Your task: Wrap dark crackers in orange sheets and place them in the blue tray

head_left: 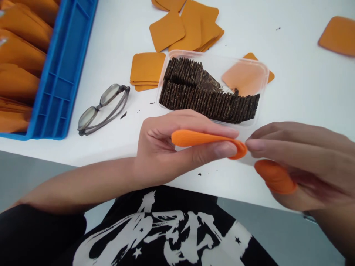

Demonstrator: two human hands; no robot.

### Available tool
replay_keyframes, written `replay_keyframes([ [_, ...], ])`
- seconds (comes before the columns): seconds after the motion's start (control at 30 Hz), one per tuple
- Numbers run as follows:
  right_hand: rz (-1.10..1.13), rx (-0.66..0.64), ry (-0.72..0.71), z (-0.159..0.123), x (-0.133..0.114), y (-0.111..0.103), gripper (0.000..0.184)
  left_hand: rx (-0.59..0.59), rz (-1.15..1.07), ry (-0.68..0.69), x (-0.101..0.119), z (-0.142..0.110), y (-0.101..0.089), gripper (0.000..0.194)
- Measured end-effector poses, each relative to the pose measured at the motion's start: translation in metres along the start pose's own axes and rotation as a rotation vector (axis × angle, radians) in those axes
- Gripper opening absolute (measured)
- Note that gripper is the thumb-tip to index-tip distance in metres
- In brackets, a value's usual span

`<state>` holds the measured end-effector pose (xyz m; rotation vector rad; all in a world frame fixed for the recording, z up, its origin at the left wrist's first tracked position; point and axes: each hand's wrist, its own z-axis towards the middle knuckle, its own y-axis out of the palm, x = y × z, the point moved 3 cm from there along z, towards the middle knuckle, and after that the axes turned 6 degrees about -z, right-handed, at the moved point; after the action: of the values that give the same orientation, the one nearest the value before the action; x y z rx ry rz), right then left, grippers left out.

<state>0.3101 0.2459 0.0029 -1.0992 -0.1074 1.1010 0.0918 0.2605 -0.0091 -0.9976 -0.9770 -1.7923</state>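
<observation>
My left hand (172,146) is closed on an orange rubber finger cot (206,139), pinched between thumb and fingers above the table's near edge. My right hand (299,159) sits just to its right, fingers extended toward the cot's rolled open end, and its thumb wears another orange finger cot (274,176). Just behind both hands stands a clear plastic tray (259,66) with rows of dark square crackers (205,96) on edge.
Orange square pouches (183,27) lie scattered at the back, with a small stack (146,70) left of the tray and one (338,35) far right. Grey-framed glasses (102,109) lie on the white table. A blue crate (65,70) with orange pouches stands at the left.
</observation>
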Motion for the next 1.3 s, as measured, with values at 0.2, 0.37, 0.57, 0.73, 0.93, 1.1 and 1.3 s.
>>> replay_keyframes([
  [0.2,0.065,-0.085,-0.068,0.011,-0.008,0.007,0.077,0.024,0.022,0.054,-0.001,-0.002,-0.001,0.022],
  [0.37,0.018,-0.057,-0.009,0.008,-0.002,0.005,0.081,0.013,0.079,-0.044,-0.002,-0.005,0.001,0.014],
  [0.57,0.096,-0.196,-0.144,0.010,0.002,0.006,0.060,-0.027,0.004,-0.059,-0.008,-0.007,0.004,0.009],
  [0.73,0.053,-0.203,-0.153,0.011,0.000,0.008,0.053,-0.038,0.071,0.035,-0.008,-0.006,0.003,0.026],
  [0.93,0.130,-0.181,-0.124,0.007,-0.003,0.019,0.055,-0.023,0.047,0.023,-0.006,-0.007,0.003,0.037],
  [1.1,0.189,-0.232,-0.068,0.003,-0.004,0.027,0.055,-0.080,0.077,0.143,-0.001,-0.004,-0.001,0.055],
  [1.3,0.169,-0.334,-0.067,0.000,-0.009,0.026,0.048,-0.248,0.133,0.115,0.001,0.003,-0.006,0.065],
])
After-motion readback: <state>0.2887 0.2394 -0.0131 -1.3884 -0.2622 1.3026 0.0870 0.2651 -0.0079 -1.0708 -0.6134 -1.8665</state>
